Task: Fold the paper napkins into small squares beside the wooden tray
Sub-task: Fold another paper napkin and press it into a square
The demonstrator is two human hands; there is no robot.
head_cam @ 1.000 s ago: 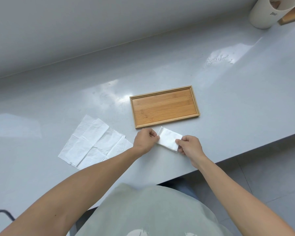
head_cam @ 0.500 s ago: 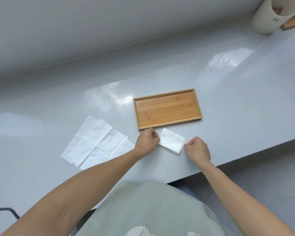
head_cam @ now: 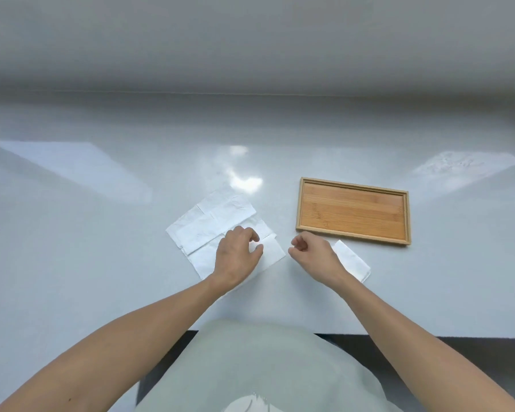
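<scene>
Counter: a pale grey glossy counter (head_cam: 101, 263) is filling the view, with window glare lying on it at 9, 12 and 2 o'clock.
Wooden tray: the wooden tray (head_cam: 354, 182) is lying flat at about 2 o'clock from the hands, with nothing sitting in it.
Folded napkin: a folded napkin (head_cam: 354, 261), a small white square, is lying just beside the tray's near edge, at 5 o'clock from the right hand, which is hiding part of it.
Unfolded napkins: the unfolded napkins (head_cam: 217, 218), a loose overlapping spread of white sheets, are lying at 9 o'clock from the tray, well apart from it.
Left hand: the left hand (head_cam: 237, 254) is resting palm down on the near corner of the spread, fingers curled and thumb touching the paper; whether it is pinching a sheet cannot be told.
Right hand: the right hand (head_cam: 312, 254) is hovering between the spread and the folded square, fingers loosely curled in, gripping nothing.
Writing: no brand, label or lettering is showing legibly on any item.
Person: a pale green shirt (head_cam: 250, 367) is showing at 6 o'clock.
</scene>
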